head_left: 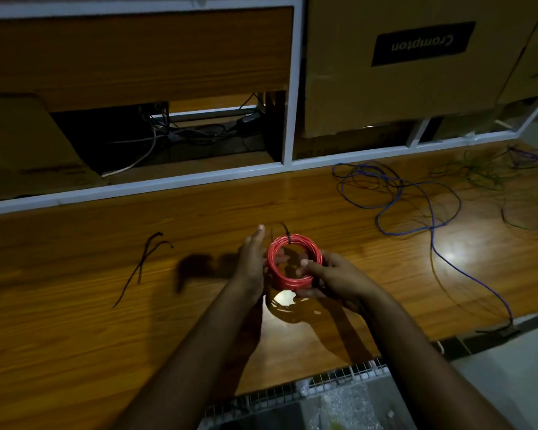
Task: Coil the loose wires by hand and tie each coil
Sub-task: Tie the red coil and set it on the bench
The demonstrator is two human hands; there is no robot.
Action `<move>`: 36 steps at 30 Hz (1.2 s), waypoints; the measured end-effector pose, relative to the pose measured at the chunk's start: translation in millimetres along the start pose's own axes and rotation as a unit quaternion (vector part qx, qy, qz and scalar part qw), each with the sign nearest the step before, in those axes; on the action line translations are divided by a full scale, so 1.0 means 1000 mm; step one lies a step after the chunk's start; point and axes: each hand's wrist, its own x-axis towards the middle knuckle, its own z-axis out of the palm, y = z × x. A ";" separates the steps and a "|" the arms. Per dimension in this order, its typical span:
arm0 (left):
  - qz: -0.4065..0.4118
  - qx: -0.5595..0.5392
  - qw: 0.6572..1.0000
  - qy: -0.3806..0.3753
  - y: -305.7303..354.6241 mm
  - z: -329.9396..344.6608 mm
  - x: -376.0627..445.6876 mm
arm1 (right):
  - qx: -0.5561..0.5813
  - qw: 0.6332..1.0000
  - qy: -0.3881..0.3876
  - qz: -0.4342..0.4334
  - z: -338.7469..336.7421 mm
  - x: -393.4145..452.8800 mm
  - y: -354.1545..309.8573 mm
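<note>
A coil of red wire (305, 248) is held just above the wooden table (75, 321), between both hands. A black tie (287, 236) wraps its far edge, its tail sticking up. My left hand (251, 265) cups the coil's left side with the fingers mostly straight. My right hand (336, 280) grips the coil's right side, thumb across the rim. A loose blue wire (416, 200) lies tangled at the right. Farther right lies a loose green wire (479, 175).
Three loose black ties (143, 265) lie on the table to the left. A white-framed shelf (289, 88) with cardboard boxes (401, 72) and cables stands behind. A wire basket (308, 395) sits at the table's near edge.
</note>
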 end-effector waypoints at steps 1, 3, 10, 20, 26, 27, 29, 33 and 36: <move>-0.004 0.017 1.000 -0.011 -0.001 0.000 0.002 | 0.006 1.000 0.008 0.000 -0.005 0.006 -0.002; -0.007 0.048 0.998 -0.048 -0.002 0.003 0.008 | 0.016 1.000 0.008 0.004 -0.015 0.019 -0.009; 0.038 0.090 0.992 0.079 0.020 0.027 0.091 | 0.119 0.993 0.024 -0.008 -0.036 0.091 -0.038; 0.223 0.445 0.852 0.162 -0.007 0.033 0.156 | -0.364 0.885 0.255 -0.136 -0.046 0.167 -0.013; 0.263 0.326 0.904 0.091 -0.017 0.033 0.150 | -0.332 0.872 0.323 -0.156 -0.046 0.152 0.004; 0.261 0.290 0.917 0.087 -0.021 0.032 0.147 | -0.312 0.868 0.348 -0.171 -0.045 0.147 0.009; 0.244 0.237 0.936 0.088 -0.027 0.029 0.138 | -0.276 0.860 0.374 -0.211 -0.043 0.139 0.021; 0.282 0.242 0.923 0.102 -0.041 0.023 0.119 | -0.241 0.854 0.388 -0.250 -0.042 0.123 0.030; 0.254 0.317 0.911 0.068 -0.050 0.030 0.089 | -0.285 0.823 0.419 -0.256 -0.047 0.101 0.036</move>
